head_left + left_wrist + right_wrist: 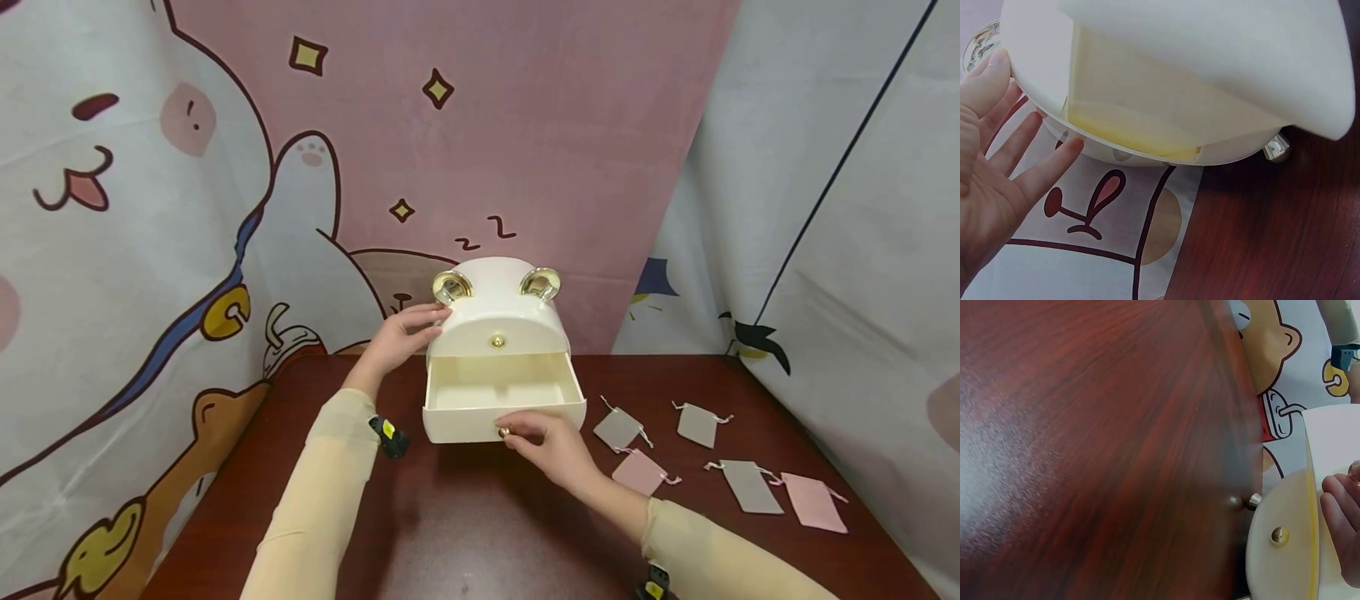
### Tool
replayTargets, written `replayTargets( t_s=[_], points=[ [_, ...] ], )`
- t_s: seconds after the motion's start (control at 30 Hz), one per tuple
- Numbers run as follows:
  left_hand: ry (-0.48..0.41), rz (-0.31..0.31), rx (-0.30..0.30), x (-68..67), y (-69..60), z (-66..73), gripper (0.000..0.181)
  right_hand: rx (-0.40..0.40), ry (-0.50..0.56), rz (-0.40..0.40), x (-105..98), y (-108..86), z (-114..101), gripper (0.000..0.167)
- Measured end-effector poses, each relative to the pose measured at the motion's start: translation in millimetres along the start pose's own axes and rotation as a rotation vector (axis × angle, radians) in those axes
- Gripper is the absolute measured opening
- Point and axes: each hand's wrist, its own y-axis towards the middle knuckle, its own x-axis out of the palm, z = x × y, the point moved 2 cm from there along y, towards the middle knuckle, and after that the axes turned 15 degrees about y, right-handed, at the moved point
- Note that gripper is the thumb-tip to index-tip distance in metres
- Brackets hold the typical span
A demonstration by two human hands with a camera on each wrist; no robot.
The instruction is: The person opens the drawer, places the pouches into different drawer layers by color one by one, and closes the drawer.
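Observation:
A cream box [495, 292] with two gold ear-shaped rings stands at the table's back, its lower drawer [457, 425] pulled out and nothing visible inside. My right hand [555, 450] pinches the drawer's gold knob [503, 432] between thumb and fingers. The right wrist view shows part of that hand [1342, 519] against the drawer front, beside the upper gold knob [1280, 536]. My left hand [405, 337] touches the box's left side below the ring; in the left wrist view its fingers [1050, 165] are spread, with the thumb on the box's edge.
Several small drawstring pouches lie on the table's right: a grey one [618, 428] and a pink one [639, 472] near the drawer, a grey one [697, 425] behind, and grey [752, 487] and pink [813, 502] ones farther right. A printed cloth [525, 150] hangs behind the table [465, 533].

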Motion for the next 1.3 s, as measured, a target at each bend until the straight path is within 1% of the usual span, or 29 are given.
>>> replayTargets(
  t_s=[0.07,0.2,0.27,0.3,0.4,0.5,0.53,0.67,0.87,1.0,1.1,1.17,1.3],
  points=[
    [0.001,0.001,-0.007,0.4,0.1,-0.1,0.039,-0.013,-0.001,0.003,0,-2.0,-1,0.023],
    [0.003,0.004,-0.016,0.8,0.6,-0.8,0.038,-0.015,0.006,0.006,0,-5.1,-4,0.024],
    [0.001,0.003,-0.007,0.8,0.5,-1.3,0.038,-0.011,0.011,0.002,0,-6.4,-5,0.024],
    [-0.005,-0.002,-0.006,-0.4,-1.5,3.0,0.038,-0.011,0.013,0.000,1,-7.4,-6,0.023],
    [-0.009,-0.003,0.002,-0.5,-1.8,3.1,0.038,-0.022,0.015,-0.009,3,-9.9,-7,0.023],
    [-0.013,-0.006,-0.013,-0.1,-1.7,3.8,0.038,-0.040,0.004,-0.011,4,-12.5,-9,0.024],
    [-0.009,-0.002,-0.016,1.2,0.3,-0.2,0.038,-0.046,-0.003,-0.012,4,-13.1,-9,0.024],
    [-0.014,-0.002,-0.027,1.5,0.5,0.4,0.038,-0.063,-0.015,-0.021,4,-16.6,-12,0.024],
    [-0.007,0.000,-0.014,0.6,-0.3,1.2,0.039,-0.071,-0.009,-0.031,5,-20.8,-13,0.022],
    [0.005,0.003,-0.007,-0.1,-0.6,1.0,0.039,-0.078,-0.007,-0.041,4,-21.8,-12,0.024],
    [0.021,0.005,-0.010,0.0,-0.8,1.1,0.039,-0.079,0.034,-0.056,1,-23.3,-12,0.026],
    [0.021,0.006,-0.016,0.2,-0.8,1.4,0.039,-0.078,0.087,-0.066,-3,-25.0,-11,0.027],
    [0.004,0.003,-0.021,0.5,-0.6,1.3,0.040,-0.050,0.156,-0.052,-16,-31.1,-13,0.028]
  ],
)
